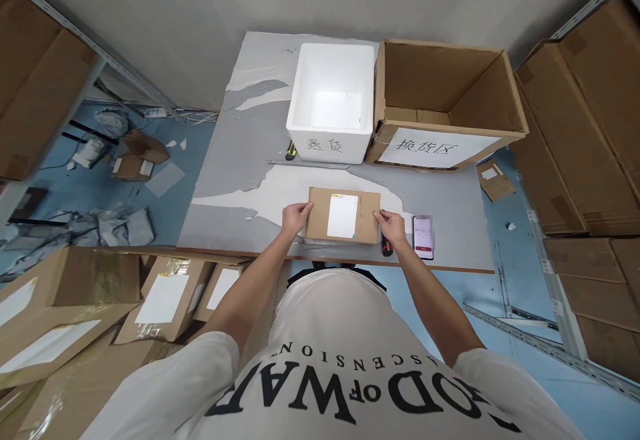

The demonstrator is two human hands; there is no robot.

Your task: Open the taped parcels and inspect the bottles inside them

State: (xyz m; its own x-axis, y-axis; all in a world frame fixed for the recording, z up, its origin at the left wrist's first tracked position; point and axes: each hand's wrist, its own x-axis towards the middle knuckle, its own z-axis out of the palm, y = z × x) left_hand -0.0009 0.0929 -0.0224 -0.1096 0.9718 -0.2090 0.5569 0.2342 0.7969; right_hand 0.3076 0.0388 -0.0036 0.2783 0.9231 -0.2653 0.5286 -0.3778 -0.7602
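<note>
A small brown cardboard box [319,215] with a white label [343,216] on its upper face lies between my hands near the table's front edge. My left hand [297,217] pinches its left edge, thumb and fingers closed on the cardboard. At the opposite edge my right hand [391,225] grips the box in the same way. Just under the right hand a red and black utility knife [387,247] rests on the table. A phone [423,236] with a lit screen lies to the right of that hand.
Behind the box stand a white foam box [330,143] and a large open carton [450,130], both with handwriting. A yellow and black cutter [291,151] lies by the foam box. Labelled parcels [163,300] are piled at left; shelving with cartons [590,127] rises at right.
</note>
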